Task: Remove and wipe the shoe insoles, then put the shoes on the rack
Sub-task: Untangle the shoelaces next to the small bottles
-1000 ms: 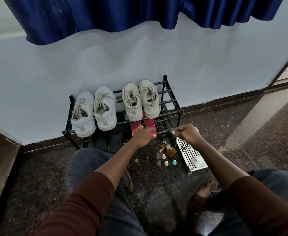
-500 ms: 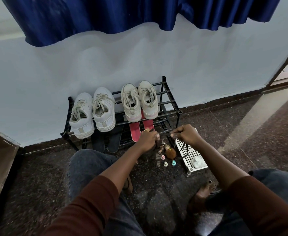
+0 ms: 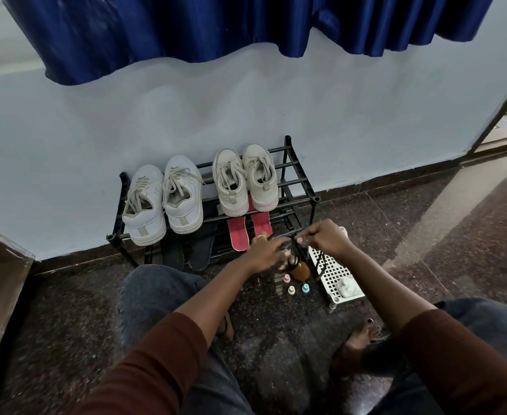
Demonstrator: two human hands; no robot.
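Two pairs of pale shoes, white (image 3: 162, 202) and beige (image 3: 244, 179), stand on the top tier of the black rack (image 3: 301, 187), toes to the wall, heels toward the person, long axes running front to back. Two pink insoles (image 3: 247, 232) lie beneath the beige pair along the same line, dark insoles (image 3: 186, 250) below the white pair. Both forearms reach to the rack's front right corner: the right hand (image 3: 325, 239) pinches a black cord (image 3: 297, 250); the left hand (image 3: 265, 253), blurred, has curled fingers whose grip cannot be told.
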